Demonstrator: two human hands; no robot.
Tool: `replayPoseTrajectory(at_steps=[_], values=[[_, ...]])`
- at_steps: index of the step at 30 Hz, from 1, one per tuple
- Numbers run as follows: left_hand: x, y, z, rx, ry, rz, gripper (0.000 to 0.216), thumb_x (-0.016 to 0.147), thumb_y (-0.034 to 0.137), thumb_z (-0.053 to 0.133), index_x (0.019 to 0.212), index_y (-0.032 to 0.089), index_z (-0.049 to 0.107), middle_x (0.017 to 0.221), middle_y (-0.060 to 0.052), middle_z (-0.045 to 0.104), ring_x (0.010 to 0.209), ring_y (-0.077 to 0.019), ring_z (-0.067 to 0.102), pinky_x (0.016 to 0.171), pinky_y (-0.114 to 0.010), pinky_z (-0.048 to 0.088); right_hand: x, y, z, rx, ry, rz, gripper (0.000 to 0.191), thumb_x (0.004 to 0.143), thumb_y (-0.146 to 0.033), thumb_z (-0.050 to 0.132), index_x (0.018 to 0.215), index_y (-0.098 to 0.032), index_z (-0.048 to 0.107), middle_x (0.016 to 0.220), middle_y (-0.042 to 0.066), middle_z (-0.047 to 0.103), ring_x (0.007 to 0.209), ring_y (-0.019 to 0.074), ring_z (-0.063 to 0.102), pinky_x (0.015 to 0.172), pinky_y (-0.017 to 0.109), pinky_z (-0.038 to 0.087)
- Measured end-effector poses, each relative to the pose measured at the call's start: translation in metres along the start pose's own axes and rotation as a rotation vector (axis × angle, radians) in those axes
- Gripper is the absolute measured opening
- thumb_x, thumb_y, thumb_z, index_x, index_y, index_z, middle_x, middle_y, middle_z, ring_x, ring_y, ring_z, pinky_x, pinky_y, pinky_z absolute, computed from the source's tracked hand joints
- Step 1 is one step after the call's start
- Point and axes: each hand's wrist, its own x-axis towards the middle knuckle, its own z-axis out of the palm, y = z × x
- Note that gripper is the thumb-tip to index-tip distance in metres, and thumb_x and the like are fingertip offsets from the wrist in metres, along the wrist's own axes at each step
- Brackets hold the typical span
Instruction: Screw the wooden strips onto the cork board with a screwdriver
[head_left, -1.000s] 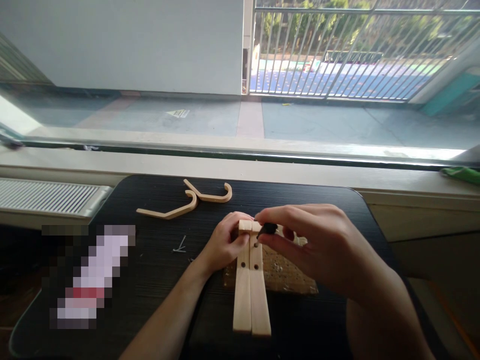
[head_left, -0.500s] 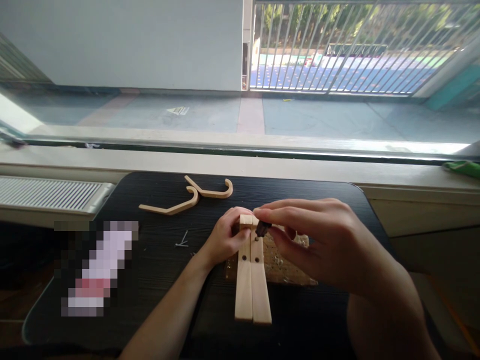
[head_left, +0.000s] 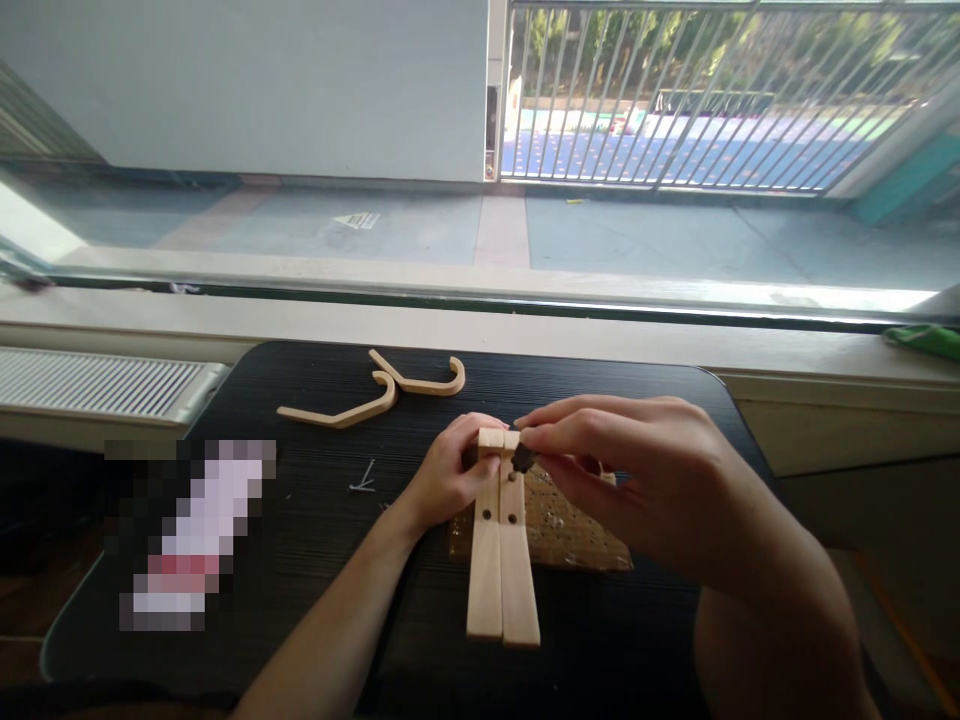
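Observation:
My left hand (head_left: 450,475) is closed around the far end of two pale wooden pieces (head_left: 501,575) lying side by side, its thumb pressed on the left one. Dark round holes or screw heads show in the wood. My right hand (head_left: 652,470) pinches a small dark knob-like piece (head_left: 523,459) between thumb and fingers. That piece stands just over a hole near the far end of the right wooden piece; whether they touch is hard to tell. Under the wood and my right hand lies a worn brown board (head_left: 574,530) with many marks.
Two curved wooden hooks (head_left: 337,413) lie at the back left of the black table (head_left: 315,570). Several thin metal screws or nails (head_left: 363,486) are left of my left hand. A blurred-out item (head_left: 202,530) lies further left. A white radiator (head_left: 112,385) and a windowsill (head_left: 420,325) border the table.
The dark piece has turned slightly in my right fingers, and my right fingertips have shifted a little. My left hand keeps its hold on the wooden pieces.

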Motion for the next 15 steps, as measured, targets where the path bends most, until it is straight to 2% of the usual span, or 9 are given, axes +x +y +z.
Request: replayPoseTrajectory(at_steps=[6,15], values=[[-0.0008,-0.0021,0.0007,0.004,0.013,0.002,0.022,0.080,0.014,0.055,0.100,0.015,0.063,0.102,-0.007,0.067,0.099,-0.0223,0.062,0.089,-0.034,0.050,0.0001,0.0002,-0.0008,0.012,0.020,-0.007,0.012,0.091,-0.011,0.059,0.097,-0.019,0.065,0.108,0.005,0.074,0.079,0.0108,0.068,0.067,0.020,0.050],[0.0008,0.0015,0.0003,0.018,0.002,-0.009,0.018,0.078,0.014,0.056,0.095,0.016,0.063,0.096,-0.006,0.066,0.093,-0.0212,0.061,0.087,-0.034,0.049,0.0038,-0.0007,0.0003,0.015,0.005,-0.036,0.008,0.092,-0.014,0.058,0.088,-0.017,0.066,0.094,0.006,0.072,0.076,0.0118,0.065,0.067,0.022,0.049]])
